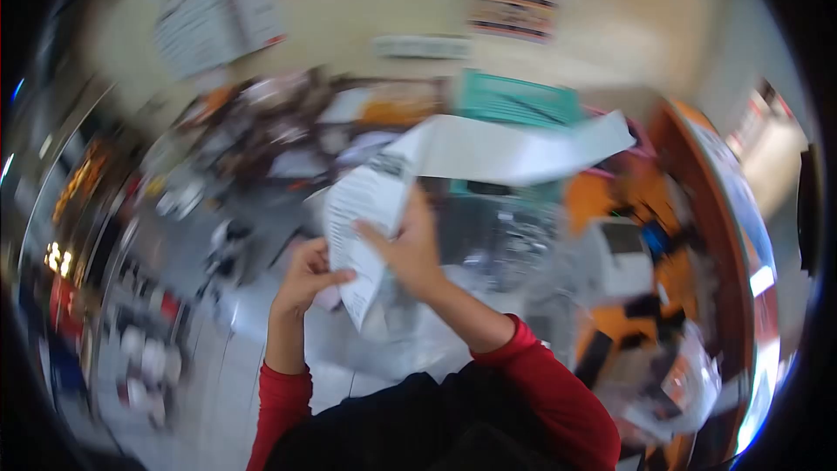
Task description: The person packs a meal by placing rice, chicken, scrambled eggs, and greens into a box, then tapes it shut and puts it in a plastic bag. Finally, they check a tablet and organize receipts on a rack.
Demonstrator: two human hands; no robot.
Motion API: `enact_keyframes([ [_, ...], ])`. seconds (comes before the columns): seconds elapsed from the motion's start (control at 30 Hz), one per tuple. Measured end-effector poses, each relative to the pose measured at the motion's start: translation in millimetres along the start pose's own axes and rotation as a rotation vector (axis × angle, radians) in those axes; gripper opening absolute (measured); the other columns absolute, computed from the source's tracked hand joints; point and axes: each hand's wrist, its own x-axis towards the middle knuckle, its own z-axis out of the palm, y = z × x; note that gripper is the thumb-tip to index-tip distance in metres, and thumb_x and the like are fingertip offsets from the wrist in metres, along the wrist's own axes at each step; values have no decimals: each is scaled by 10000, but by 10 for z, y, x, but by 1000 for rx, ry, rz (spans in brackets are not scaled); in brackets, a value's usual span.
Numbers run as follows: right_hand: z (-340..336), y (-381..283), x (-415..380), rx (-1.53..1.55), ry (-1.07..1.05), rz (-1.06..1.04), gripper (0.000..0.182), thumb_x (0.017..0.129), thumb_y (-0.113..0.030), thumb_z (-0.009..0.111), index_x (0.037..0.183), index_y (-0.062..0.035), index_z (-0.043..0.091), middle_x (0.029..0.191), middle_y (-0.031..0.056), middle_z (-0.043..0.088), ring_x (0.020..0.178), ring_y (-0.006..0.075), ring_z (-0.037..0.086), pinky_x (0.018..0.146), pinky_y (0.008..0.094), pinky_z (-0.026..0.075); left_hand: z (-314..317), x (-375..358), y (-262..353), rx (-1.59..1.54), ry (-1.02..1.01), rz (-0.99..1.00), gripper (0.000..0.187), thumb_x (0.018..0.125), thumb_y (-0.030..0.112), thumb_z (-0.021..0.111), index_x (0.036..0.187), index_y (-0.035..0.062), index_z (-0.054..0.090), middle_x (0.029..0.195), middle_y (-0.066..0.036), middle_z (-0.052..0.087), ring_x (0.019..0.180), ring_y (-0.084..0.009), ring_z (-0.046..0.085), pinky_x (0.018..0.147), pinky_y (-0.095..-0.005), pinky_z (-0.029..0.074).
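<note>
A long strip of white printed paper (370,205) is held up in front of me; its blank upper part bends over and stretches to the right. Gripping its lower left edge is my left hand (307,273), thumb pressed on the printed side. My right hand (410,244) holds the strip's right edge, with its thumb across the front and the other fingers partly hidden behind the paper. The print is blurred.
Behind the paper stands a teal basket (514,98). A white device (615,257) sits on the orange surface at the right, above a clear plastic bag (689,388). Wrapped items (279,113) are piled at the back left. Papers (218,22) hang on the wall.
</note>
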Motion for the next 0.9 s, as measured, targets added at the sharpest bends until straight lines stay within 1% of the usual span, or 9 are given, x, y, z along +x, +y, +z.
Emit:
enact_keyframes([
  [0.07, 703, 135, -34, -73, 110, 238, 602, 707, -16, 742, 1223, 8, 434, 1135, 108, 545, 1000, 192, 570, 872, 324, 460, -741, -960, 17, 416, -7, -120, 381, 709, 82, 753, 1053, -19, 623, 939, -103, 671, 888, -154, 622, 780, -283, 490],
  [0.2, 1946, -90, 203, 388, 185, 203, 379, 764, 37, 662, 1128, 29, 559, 1063, 141, 620, 859, 222, 636, 754, 345, 544, -2267, -3436, -670, 991, 191, -418, 455, 682, 249, 762, 1070, 44, 642, 932, -138, 671, 865, -265, 631, 771, -350, 482],
  [0.27, 2570, 17, 246, 582, 53, 203, 363, 774, 19, 669, 1118, 56, 558, 1037, 137, 630, 895, 230, 634, 797, 330, 522, -2538, -4627, -881, 1197, 425, -930, 580, 579, 310, 783, 1113, 130, 645, 1013, -116, 662, 932, -292, 622, 798, -412, 491],
  [0.43, 4566, 225, -579, 563, -261, 392, 322, 781, 19, 672, 1089, 39, 579, 1009, 113, 636, 899, 189, 627, 817, 296, 508, -3009, -6278, -847, 766, 356, -1297, 807, 571, 408, 818, 1268, 115, 538, 1283, -149, 528, 1211, -314, 477, 1006, -381, 381],
  [0.5, 5259, 400, -1043, 484, -491, 406, 327, 754, -12, 710, 1058, 44, 600, 991, 103, 641, 854, 158, 625, 779, 272, 515, -3167, -6130, -358, 612, 640, -603, 1015, 609, 465, 807, 1412, 79, 320, 1422, -184, 350, 1322, -304, 334, 1094, -378, 245],
  [0.57, 5841, 371, -1457, 506, -731, 501, 284, 758, -11, 711, 1021, 49, 625, 934, 102, 660, 810, 152, 637, 740, 269, 523, -3499, -5755, 84, 346, 572, 103, 1126, 635, 484, 794, 1450, 40, 156, 1470, -196, 241, 1357, -274, 267, 1119, -371, 174],
  [0.63, 6352, 446, -1763, 432, -887, 533, 221, 764, 4, 702, 974, 44, 644, 885, 85, 671, 780, 138, 637, 717, 258, 516, -3737, -5386, 390, 118, 704, 262, 937, 724, 416, 759, 1418, 32, 260, 1404, -165, 368, 1283, -235, 383, 1068, -348, 286],
  [0.73, 7040, 682, -1801, 428, -1050, 396, 221, 773, -63, 718, 964, 35, 664, 893, 92, 683, 786, 121, 636, 705, 233, 505, -4194, -5105, 652, 99, 878, 20, 452, 876, 237, 639, 1238, 3, 501, 1104, -59, 605, 985, -101, 552, 863, -272, 447],
  [0.9, 8272, 1475, -1292, 475, -1148, 225, 165, 797, -41, 683, 945, 31, 671, 898, 97, 689, 809, 117, 645, 704, 237, 525, -5649, -5474, 648, 49, 986, -144, 341, 853, 201, 662, 1108, -17, 604, 1009, -55, 643, 897, -117, 586, 807, -268, 460],
])
